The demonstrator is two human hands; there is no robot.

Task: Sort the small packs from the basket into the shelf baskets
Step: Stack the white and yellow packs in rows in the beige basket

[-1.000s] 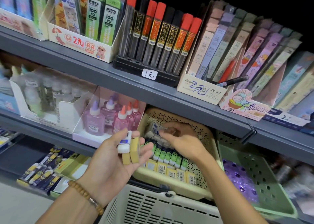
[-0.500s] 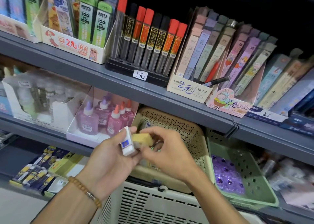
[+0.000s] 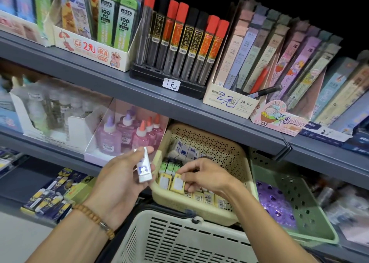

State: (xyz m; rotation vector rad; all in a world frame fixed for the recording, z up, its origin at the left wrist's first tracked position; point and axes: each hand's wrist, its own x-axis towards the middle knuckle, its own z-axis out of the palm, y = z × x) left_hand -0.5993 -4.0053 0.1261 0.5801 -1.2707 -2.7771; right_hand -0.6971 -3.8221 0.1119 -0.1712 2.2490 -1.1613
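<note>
In the middle of the frame the left hand holds a white pack with a blue label between thumb and fingers. The long axis of this pack runs nearly up and down in the frame, a little tilted, with its lower end toward the lower right. It is in the air, just left of the beige shelf basket.

The right hand reaches into this beige basket, and its curled fingertips pinch a yellow pack at the front left of the basket. The yellow pack stands on its end, the long axis pointing up and slightly back, beside another yellow pack of the same kind. Behind them is a row of green packs, and further back a row of white packs.

At the bottom centre is the white carrying basket; I cannot tell what lies in it. On the right stands a green shelf basket with purple items inside.
</note>
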